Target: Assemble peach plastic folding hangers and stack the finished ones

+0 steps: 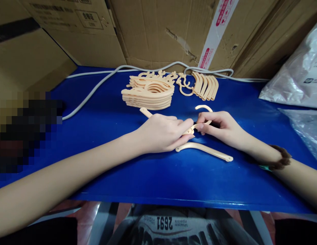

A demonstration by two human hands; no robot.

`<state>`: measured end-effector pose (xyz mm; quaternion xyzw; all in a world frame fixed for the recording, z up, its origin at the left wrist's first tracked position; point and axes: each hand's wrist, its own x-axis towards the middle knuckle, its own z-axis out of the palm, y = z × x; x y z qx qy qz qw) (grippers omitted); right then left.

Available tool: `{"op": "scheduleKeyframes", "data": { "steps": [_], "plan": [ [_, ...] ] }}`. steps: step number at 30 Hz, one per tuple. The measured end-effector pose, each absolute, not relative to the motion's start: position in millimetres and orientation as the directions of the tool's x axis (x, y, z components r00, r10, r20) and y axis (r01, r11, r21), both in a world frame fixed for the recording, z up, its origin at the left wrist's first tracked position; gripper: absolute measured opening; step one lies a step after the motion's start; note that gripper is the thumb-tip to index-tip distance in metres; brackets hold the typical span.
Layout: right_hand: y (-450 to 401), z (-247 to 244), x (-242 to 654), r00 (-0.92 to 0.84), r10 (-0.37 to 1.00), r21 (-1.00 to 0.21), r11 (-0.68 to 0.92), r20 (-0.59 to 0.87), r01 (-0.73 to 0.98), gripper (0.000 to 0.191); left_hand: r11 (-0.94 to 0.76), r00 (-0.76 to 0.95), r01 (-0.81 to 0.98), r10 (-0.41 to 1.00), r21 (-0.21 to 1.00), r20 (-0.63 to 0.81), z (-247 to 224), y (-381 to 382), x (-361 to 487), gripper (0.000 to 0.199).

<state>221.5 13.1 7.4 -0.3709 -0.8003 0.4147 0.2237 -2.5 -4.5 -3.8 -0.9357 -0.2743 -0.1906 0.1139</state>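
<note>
Nearest, 1 loose curved arm lies on the blue worktop. Just beyond, the 2 hands meet: the left hand grasps a cream piece, the right hand pinches a hook. Farther back sits a hanger stack.

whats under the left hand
One end of a cream strip sticks out beyond the left hand, and a small cream part shows at its fingers; the rest is covered.

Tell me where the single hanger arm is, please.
In the head view, the hanger arm lies right of centre on the blue table, below the right hand.
</note>
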Motion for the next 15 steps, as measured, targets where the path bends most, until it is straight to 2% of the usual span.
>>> {"op": "scheduleKeyframes", "data": {
  "steps": [7,15],
  "plan": [
    [10.9,4.0,220.7,-0.734,0.66,-0.703,0.597,0.158,0.386,0.016,-0.851,0.756,0.524,0.441,-0.043,0.484,-7.9,-6.6,-1.6,0.03],
    [9.9,4.2,218.5,-0.767,0.612,-0.622,0.681,0.193,0.387,0.021,-0.859,0.777,0.508,0.422,-0.07,0.467,-8.2,-7.6,-0.8,0.028]
  ]
}}
